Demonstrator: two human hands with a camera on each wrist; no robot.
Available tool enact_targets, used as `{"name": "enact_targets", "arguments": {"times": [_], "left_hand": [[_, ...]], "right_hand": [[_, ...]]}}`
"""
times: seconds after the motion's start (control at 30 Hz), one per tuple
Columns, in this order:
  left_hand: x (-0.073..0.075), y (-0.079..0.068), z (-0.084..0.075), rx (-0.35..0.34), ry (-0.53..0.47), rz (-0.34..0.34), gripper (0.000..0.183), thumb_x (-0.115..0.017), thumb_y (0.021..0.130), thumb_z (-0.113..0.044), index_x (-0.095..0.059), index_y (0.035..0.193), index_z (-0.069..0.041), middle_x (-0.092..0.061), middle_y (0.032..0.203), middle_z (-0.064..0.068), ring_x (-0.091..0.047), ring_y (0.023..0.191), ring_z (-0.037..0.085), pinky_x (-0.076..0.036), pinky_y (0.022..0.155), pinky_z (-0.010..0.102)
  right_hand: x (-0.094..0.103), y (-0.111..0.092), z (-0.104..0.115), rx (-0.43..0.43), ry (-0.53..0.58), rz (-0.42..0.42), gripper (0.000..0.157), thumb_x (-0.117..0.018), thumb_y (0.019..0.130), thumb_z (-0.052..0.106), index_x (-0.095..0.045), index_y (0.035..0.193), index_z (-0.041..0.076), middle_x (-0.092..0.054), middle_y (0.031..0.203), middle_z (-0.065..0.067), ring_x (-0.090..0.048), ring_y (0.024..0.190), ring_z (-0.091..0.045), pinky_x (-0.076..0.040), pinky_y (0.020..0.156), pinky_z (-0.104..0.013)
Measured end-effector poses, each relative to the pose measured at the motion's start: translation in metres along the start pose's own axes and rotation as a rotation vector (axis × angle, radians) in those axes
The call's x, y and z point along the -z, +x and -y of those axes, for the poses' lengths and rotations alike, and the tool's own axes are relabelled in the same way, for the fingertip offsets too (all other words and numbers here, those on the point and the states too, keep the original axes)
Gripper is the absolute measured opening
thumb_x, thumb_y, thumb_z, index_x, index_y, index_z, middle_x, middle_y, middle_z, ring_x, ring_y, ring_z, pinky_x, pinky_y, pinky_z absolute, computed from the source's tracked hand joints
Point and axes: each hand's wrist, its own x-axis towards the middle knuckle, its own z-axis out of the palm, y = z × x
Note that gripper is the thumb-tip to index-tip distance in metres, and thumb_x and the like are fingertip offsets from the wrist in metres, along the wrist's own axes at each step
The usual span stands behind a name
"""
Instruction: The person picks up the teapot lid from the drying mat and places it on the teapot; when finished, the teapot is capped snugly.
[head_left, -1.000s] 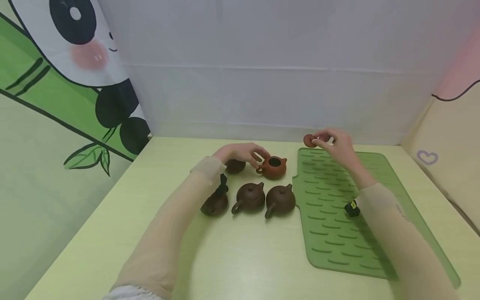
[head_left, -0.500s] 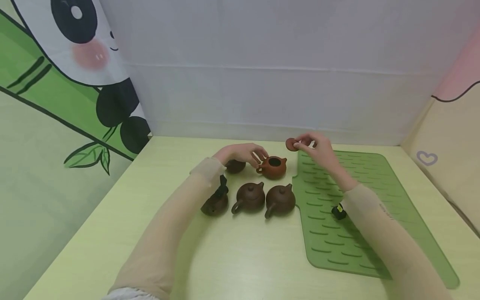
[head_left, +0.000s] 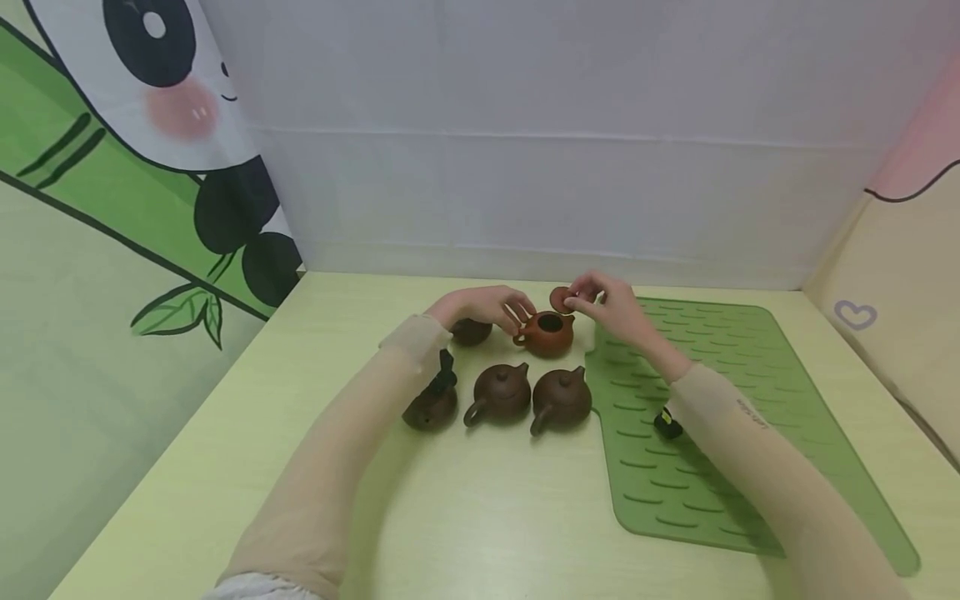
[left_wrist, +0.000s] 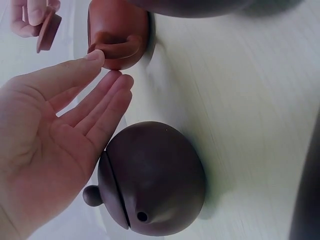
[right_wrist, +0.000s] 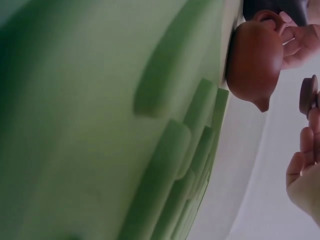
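Observation:
A reddish-brown teapot [head_left: 548, 336] stands uncovered on the table, its dark mouth showing. My left hand [head_left: 487, 307] reaches in from its left and pinches its handle [left_wrist: 120, 49] with thumb and fingertips; the exact contact is partly hidden. Just behind and above the pot's right side, my right hand [head_left: 613, 310] holds its lid [head_left: 559, 298] between thumb and fingers. In the right wrist view the lid [right_wrist: 306, 95] hangs tilted on edge, apart from the pot. Beneath my left wrist sits a dark brown teapot [head_left: 471, 333], mostly covered in the head view.
Two dark brown lidded teapots, one [head_left: 502, 396] beside the other [head_left: 562, 402], stand in front. Another dark teapot [head_left: 431, 408] is partly hidden by the left wrist camera strap. A green ridged mat [head_left: 645, 500] lies on the right, under my right forearm.
My right hand has carried the lid leftward and slightly down, from above the mat's far edge to close by the reddish teapot. My left hand has stayed at the handle.

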Motion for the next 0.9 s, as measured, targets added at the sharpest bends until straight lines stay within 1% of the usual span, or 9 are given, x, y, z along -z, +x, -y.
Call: {"name": "enact_targets", "arguments": {"times": [0.13, 0.33, 0.6, 0.9], "left_hand": [[0.000, 0.000, 0.000, -0.003, 0.002, -0.001, 0.050, -0.060, 0.092, 0.001, -0.047, 0.140, 0.005, -0.055, 0.139, 0.025, -0.053, 0.132, 0.034, -0.047, 0.108, 0.037], [0.001, 0.000, 0.001, -0.003, 0.014, -0.005, 0.051, -0.062, 0.092, -0.001, -0.047, 0.141, 0.004, -0.054, 0.141, 0.023, -0.052, 0.134, 0.033, -0.046, 0.109, 0.038], [0.001, 0.001, -0.002, 0.001, 0.046, -0.012, 0.051, -0.064, 0.092, -0.002, -0.049, 0.140, 0.002, -0.054, 0.142, 0.021, -0.053, 0.133, 0.032, -0.046, 0.109, 0.037], [0.001, 0.002, 0.002, -0.018, 0.070, -0.017, 0.051, -0.063, 0.091, -0.003, -0.050, 0.139, 0.002, -0.055, 0.141, 0.020, -0.054, 0.132, 0.032, -0.048, 0.107, 0.037]], "right_hand": [[-0.005, 0.001, 0.000, 0.016, -0.003, 0.030, 0.019, -0.071, 0.092, 0.023, -0.067, 0.105, 0.009, -0.067, 0.083, -0.007, -0.057, 0.078, -0.015, -0.045, 0.071, -0.026], [-0.009, 0.002, 0.001, 0.016, -0.001, 0.079, 0.016, -0.070, 0.092, 0.021, -0.067, 0.104, 0.010, -0.067, 0.083, -0.007, -0.058, 0.078, -0.016, -0.045, 0.070, -0.029], [-0.011, 0.003, -0.002, 0.004, -0.049, 0.123, 0.015, -0.071, 0.092, 0.026, -0.069, 0.103, 0.015, -0.065, 0.080, -0.004, -0.058, 0.077, -0.015, -0.043, 0.070, -0.029], [-0.013, 0.005, -0.006, 0.005, -0.078, 0.162, 0.013, -0.071, 0.091, 0.027, -0.072, 0.101, 0.018, -0.066, 0.081, -0.003, -0.059, 0.078, -0.017, -0.044, 0.072, -0.031]]}}
